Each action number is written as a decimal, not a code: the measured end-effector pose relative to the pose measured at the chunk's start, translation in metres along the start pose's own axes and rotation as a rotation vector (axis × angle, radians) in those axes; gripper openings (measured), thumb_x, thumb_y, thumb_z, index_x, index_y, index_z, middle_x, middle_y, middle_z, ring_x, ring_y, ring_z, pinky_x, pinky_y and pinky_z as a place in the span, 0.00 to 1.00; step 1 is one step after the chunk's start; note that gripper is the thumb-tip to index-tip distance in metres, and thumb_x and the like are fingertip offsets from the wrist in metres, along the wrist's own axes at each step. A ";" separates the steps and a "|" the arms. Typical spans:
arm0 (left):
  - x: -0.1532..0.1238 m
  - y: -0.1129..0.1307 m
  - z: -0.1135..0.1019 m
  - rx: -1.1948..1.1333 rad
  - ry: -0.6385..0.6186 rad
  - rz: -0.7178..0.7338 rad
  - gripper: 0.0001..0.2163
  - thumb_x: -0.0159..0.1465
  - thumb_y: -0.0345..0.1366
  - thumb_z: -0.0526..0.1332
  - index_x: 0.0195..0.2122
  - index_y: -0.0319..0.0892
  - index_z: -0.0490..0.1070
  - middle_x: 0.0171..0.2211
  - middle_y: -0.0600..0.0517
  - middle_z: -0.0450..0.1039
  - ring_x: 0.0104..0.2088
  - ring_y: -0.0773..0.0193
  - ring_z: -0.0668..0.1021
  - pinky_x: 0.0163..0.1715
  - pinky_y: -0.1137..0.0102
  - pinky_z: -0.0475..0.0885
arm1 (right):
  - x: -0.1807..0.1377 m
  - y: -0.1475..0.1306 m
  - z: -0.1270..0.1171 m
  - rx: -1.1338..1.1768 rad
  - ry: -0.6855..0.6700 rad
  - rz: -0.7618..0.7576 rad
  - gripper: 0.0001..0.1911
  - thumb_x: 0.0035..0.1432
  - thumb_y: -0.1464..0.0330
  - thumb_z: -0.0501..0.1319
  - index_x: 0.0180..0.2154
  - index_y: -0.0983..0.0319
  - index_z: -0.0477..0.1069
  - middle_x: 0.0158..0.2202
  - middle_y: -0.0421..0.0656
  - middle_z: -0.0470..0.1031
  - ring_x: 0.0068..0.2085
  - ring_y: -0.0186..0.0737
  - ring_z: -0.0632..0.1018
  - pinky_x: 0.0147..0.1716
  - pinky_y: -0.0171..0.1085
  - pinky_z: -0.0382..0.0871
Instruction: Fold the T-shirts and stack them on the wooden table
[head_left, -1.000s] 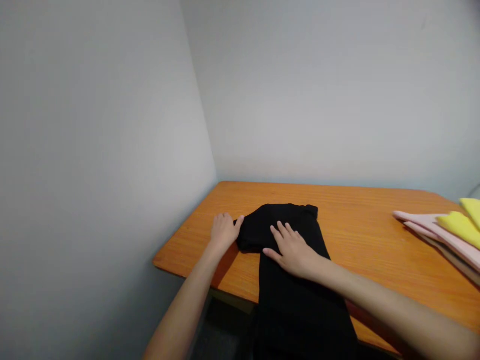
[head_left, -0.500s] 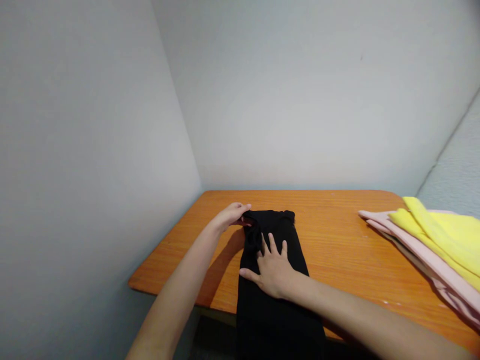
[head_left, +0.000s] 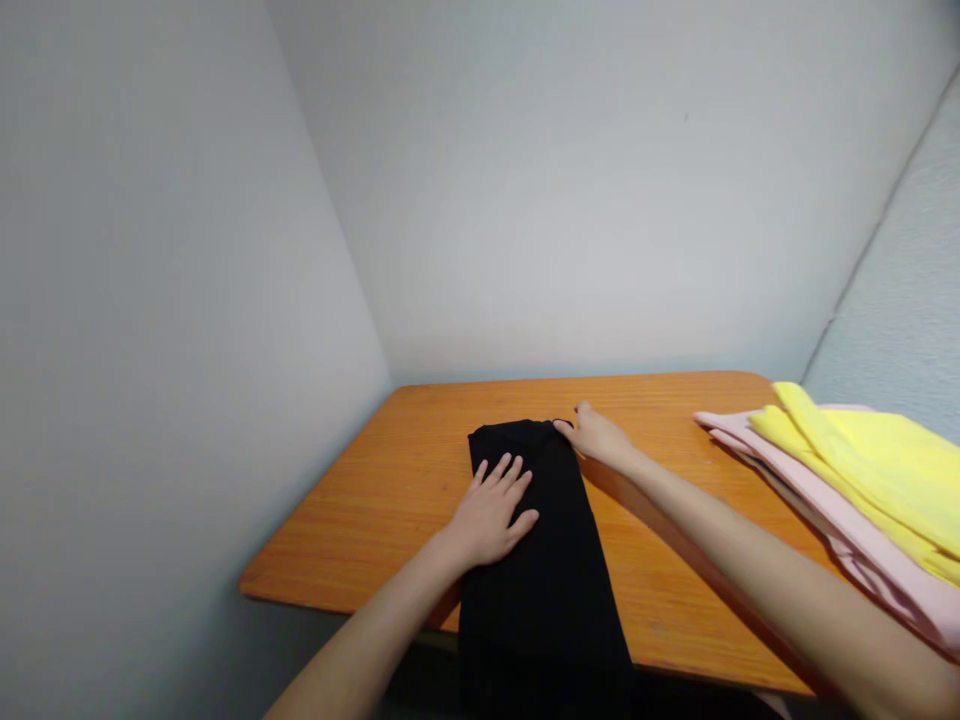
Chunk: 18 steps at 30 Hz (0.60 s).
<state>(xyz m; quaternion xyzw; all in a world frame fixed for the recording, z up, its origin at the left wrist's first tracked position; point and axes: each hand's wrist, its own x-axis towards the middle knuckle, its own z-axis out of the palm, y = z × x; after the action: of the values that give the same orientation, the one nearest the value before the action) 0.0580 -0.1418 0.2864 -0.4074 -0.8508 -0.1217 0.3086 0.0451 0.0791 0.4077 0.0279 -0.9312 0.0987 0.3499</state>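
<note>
A black garment point(head_left: 551, 570), folded into a long narrow strip, lies over the wooden table with its lower part hanging past the front edge. My left hand point(head_left: 489, 515) is spread flat on the upper left part of the cloth. At the garment's far right corner, my right hand point(head_left: 592, 435) pinches the top edge between thumb and fingers. Some of the right fingertips are hidden by the hand and cloth.
The orange-brown wooden table point(head_left: 390, 500) stands against white walls point(head_left: 540, 200) in a corner. On its right side lie a folded yellow cloth point(head_left: 862, 460) and, beneath it, pink cloth point(head_left: 832, 520).
My left hand has let go of the far left corner and come down flat on the cloth. My right hand has moved from the middle to the far right corner. The top is smoother.
</note>
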 end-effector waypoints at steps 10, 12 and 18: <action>0.002 -0.008 -0.010 -0.149 -0.084 -0.044 0.30 0.71 0.52 0.41 0.69 0.43 0.42 0.70 0.48 0.38 0.69 0.57 0.42 0.67 0.51 0.42 | 0.025 0.003 0.027 0.025 0.072 -0.062 0.16 0.61 0.69 0.61 0.50 0.66 0.67 0.45 0.50 0.71 0.45 0.45 0.73 0.46 0.46 0.69; -0.015 -0.016 -0.025 -0.225 -0.002 -0.069 0.28 0.72 0.49 0.40 0.70 0.44 0.40 0.70 0.49 0.38 0.69 0.61 0.43 0.67 0.55 0.43 | 0.004 -0.005 0.016 0.023 0.087 -0.175 0.17 0.58 0.72 0.61 0.50 0.66 0.67 0.48 0.54 0.70 0.50 0.50 0.70 0.52 0.49 0.64; -0.103 -0.011 -0.063 -0.149 -0.042 0.101 0.34 0.61 0.29 0.52 0.68 0.50 0.47 0.70 0.54 0.42 0.69 0.62 0.50 0.68 0.58 0.46 | -0.123 0.011 -0.036 0.082 -0.252 -0.624 0.21 0.64 0.65 0.54 0.57 0.59 0.67 0.56 0.48 0.68 0.58 0.47 0.68 0.59 0.46 0.60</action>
<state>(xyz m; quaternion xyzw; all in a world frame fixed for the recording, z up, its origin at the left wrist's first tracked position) 0.1258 -0.2410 0.2712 -0.4742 -0.8240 -0.1602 0.2654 0.1598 0.0953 0.3508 0.3378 -0.9089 0.0200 0.2439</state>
